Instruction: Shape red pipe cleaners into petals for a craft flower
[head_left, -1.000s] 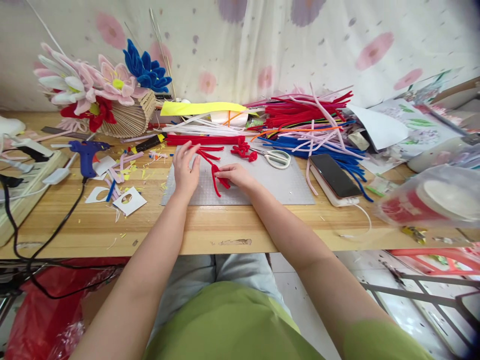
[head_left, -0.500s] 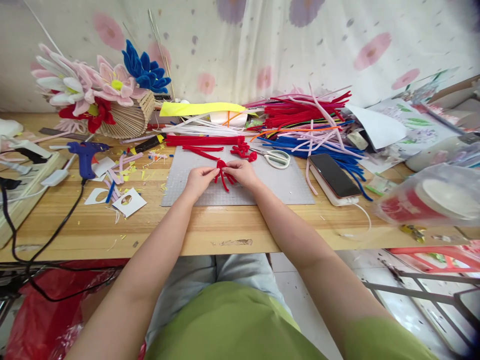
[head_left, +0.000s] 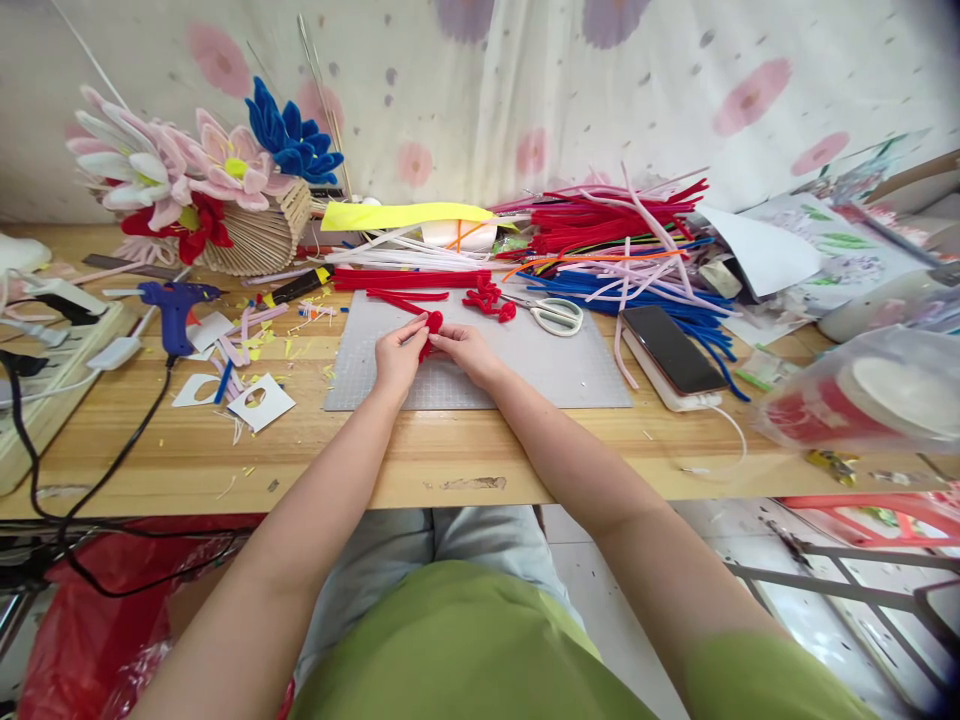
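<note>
Between my two hands is a piece of bent red pipe cleaners [head_left: 434, 322], held just above the grey cutting mat [head_left: 525, 382]. My left hand [head_left: 399, 355] pinches it from the left, thumb and fingers closed. From the other side my right hand [head_left: 469, 354] grips its lower right part with closed fingertips. Much of the piece is covered by the fingers. Behind the hands, loose red pipe cleaners [head_left: 401, 296] and a curled red bundle [head_left: 489, 298] lie on the mat. Scissors [head_left: 558, 316] with pale handles rest at the mat's back right.
A blue glue gun [head_left: 175, 312], paper scraps [head_left: 260, 402] and a power strip [head_left: 56, 390] lie to the left. Fuzzy flowers [head_left: 217, 170] stand behind them. Piles of coloured pipe cleaners [head_left: 615, 225] fill the back. A phone [head_left: 671, 350] and a bagged cup [head_left: 862, 395] are on the right.
The red piece has been turned in my fingers; its spread, hanging strands are now mostly hidden. My left hand has rolled more upright, and both hands have shifted slightly left.
</note>
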